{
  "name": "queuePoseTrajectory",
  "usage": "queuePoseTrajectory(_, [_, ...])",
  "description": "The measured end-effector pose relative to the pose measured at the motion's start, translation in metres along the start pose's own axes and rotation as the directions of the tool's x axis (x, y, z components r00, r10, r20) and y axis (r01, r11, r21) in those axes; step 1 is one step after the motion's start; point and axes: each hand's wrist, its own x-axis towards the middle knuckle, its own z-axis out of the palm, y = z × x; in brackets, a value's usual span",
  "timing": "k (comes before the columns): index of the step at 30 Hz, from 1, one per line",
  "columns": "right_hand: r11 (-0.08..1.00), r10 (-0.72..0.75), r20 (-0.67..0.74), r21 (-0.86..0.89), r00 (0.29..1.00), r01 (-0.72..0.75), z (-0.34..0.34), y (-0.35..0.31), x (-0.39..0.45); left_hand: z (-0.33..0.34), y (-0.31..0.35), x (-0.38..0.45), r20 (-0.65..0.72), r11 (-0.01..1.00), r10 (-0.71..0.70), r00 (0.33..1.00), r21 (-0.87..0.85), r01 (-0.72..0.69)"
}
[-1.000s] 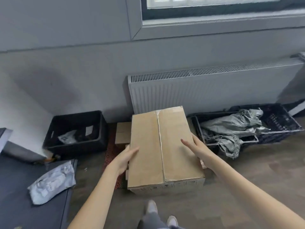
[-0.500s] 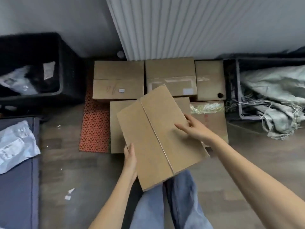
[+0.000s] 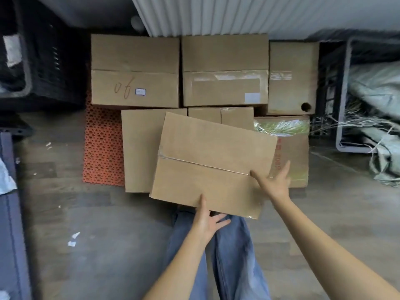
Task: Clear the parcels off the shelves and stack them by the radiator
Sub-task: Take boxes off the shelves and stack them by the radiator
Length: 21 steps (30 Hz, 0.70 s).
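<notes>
A plain cardboard parcel (image 3: 212, 161) with a taped seam lies askew over the front row of boxes below the white radiator (image 3: 238, 14). My left hand (image 3: 206, 223) is at its near edge, thumb on the top face and fingers spread straight below the edge. At the parcel's right end is my right hand (image 3: 275, 182), its thumb on the seam and its fingers stretched out past the corner. Behind stand a box marked "06" (image 3: 134, 70), a box with a clear tape patch (image 3: 225, 70) and a narrower box with a hole (image 3: 292, 76).
The front row has a plain box (image 3: 138, 148) and a green-taped box with red print (image 3: 292, 148). An orange mat (image 3: 101, 152) lies at the left. Black crates stand on both sides, the right crate (image 3: 342, 94) holding grey bags. My jeans-clad legs (image 3: 227, 256) are under the parcel's near edge.
The view has closed in on the stack. The parcel has turned from diagonal to nearly crosswise and moved down onto the front boxes. My fingers have straightened off it.
</notes>
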Motion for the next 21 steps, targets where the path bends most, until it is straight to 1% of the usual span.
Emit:
queuePoseTrajectory(1, [0.992,0.081,0.138,0.084,0.987,-0.093,0.001,0.007,-0.006,-0.001,0.002,-0.002,-0.021,1.0,0.01,1.0,0.017,-0.01])
queuePoseTrajectory(2, [0.986,0.099,0.258,0.104,0.961,-0.13,0.003,0.009,-0.011,-0.003,0.004,-0.003,-0.045,0.999,0.039,0.998,0.034,-0.037])
queuePoseTrajectory(3, [0.986,0.079,0.32,0.115,0.944,-0.122,0.007,0.006,-0.012,-0.006,0.009,-0.004,-0.069,0.996,0.083,0.994,0.048,-0.08])
queuePoseTrajectory(4, [0.987,0.025,0.327,0.14,0.945,-0.075,0.01,-0.001,-0.009,-0.008,0.017,-0.003,-0.087,0.99,0.133,0.987,0.05,-0.129])
queuePoseTrajectory(6, [0.985,-0.117,0.292,0.158,0.949,0.072,0.017,-0.027,0.002,-0.009,0.039,-0.001,-0.112,0.972,0.233,0.966,0.038,-0.23])
queuePoseTrajectory(8, [0.965,-0.257,0.292,0.127,0.921,0.229,0.026,-0.063,0.012,-0.006,0.073,-0.001,-0.123,0.947,0.319,0.94,0.023,-0.319])
queuePoseTrajectory(10, [0.932,-0.363,0.325,0.148,0.873,0.332,0.038,-0.099,0.015,-0.003,0.11,-0.002,-0.126,0.921,0.385,0.914,-0.01,-0.389])
queuePoseTrajectory(13, [0.888,-0.46,0.415,0.201,0.785,0.414,0.058,-0.144,0.015,0.005,0.166,-0.006,-0.127,0.878,0.462,0.878,-0.076,-0.473])
queuePoseTrajectory(15, [0.863,-0.501,0.448,0.197,0.74,0.465,0.07,-0.169,0.016,0.012,0.2,-0.009,-0.146,0.861,0.477,0.867,-0.121,-0.494])
queuePoseTrajectory(18, [0.843,-0.526,0.454,0.171,0.719,0.509,0.084,-0.196,0.019,0.022,0.243,-0.013,-0.17,0.832,0.505,0.846,-0.164,-0.53])
queuePoseTrajectory(21, [0.859,-0.506,0.51,0.225,0.695,0.46,0.096,-0.224,0.019,0.024,0.275,-0.013,-0.213,0.784,0.538,0.816,-0.229,-0.577])
